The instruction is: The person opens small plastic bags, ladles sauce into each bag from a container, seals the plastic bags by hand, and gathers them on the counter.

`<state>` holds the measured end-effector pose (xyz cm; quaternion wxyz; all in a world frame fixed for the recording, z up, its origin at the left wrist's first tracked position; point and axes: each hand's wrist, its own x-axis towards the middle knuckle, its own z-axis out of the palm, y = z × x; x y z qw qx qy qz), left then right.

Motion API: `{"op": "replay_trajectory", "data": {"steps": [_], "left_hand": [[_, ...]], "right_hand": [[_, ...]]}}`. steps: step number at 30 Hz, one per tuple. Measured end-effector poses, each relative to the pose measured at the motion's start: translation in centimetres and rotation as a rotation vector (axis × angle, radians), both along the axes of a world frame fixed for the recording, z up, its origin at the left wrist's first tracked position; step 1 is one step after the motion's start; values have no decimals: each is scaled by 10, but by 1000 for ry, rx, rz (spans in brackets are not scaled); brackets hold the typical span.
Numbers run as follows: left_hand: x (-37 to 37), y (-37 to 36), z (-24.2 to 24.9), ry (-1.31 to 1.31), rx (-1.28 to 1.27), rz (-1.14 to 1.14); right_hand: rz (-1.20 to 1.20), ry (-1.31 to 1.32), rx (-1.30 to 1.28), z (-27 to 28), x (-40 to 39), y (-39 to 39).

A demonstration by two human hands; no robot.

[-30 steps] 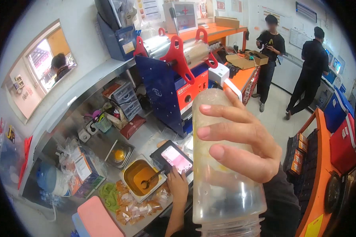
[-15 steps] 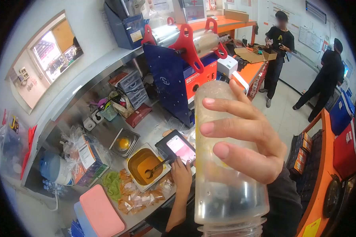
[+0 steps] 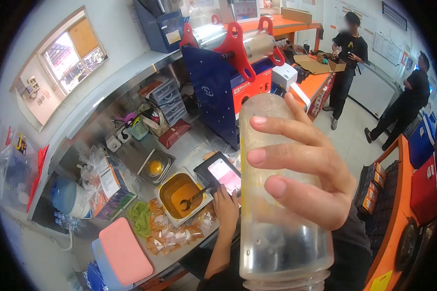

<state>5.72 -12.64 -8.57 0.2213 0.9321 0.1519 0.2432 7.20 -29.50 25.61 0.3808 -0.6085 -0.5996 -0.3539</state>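
Note:
My right hand [image 3: 306, 165] grips a clear plastic squeeze bottle [image 3: 286, 247] close to the camera, its fingers wrapped round the side. The bottle's threaded neck points down, and its walls look cloudy with faint yellowish smears. Behind it, my left hand [image 3: 226, 206] reaches over the counter with fingers stretched onto the lit screen of a phone [image 3: 224, 175] that lies on a dark case or stand. Just left of the phone sits a metal pan [image 3: 180, 194] of orange-brown sauce with a dark-handled ladle [image 3: 192, 199] resting in it.
Filled plastic packets [image 3: 172, 237], a green cloth [image 3: 139, 218] and a pink board [image 3: 125, 252] lie along the counter. A smaller metal tray [image 3: 156, 166] holds something yellow. Behind stands a blue sealing machine [image 3: 211, 92] with red brackets. Two people [image 3: 349, 58] stand at the back right.
The view has shifted slightly, so the counter sits a little further right. The person at far right now has folded arms. My grip on the bottle and my left hand's place at the phone look the same.

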Motion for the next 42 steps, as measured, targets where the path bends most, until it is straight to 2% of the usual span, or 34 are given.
{"op": "replay_trajectory", "data": {"steps": [21,26,27,29,33,35,36,38,42], "left_hand": [[0,0,2,-21,27,-2],[-10,12,25,374,-389,-218],[-14,12,25,379,-393,-214],[-24,11,22,170,-453,-297],[-72,1,5,114,-489,-411],[-98,-4,-1,82,-524,-478],[-103,-5,2,189,-899,-607],[-128,-7,-2,365,-1003,-813],[-201,-10,-64,462,-1213,-858]], "right_hand": [[-13,-81,46,6,-1,5],[46,32,-23,0,1,8],[52,61,-44,-1,1,10],[84,139,-60,-5,3,13],[89,170,-71,-18,29,24],[229,460,-108,-25,44,31],[234,495,-118,-34,54,37],[227,595,-100,-54,80,55],[207,895,-127,-106,136,101]]}}
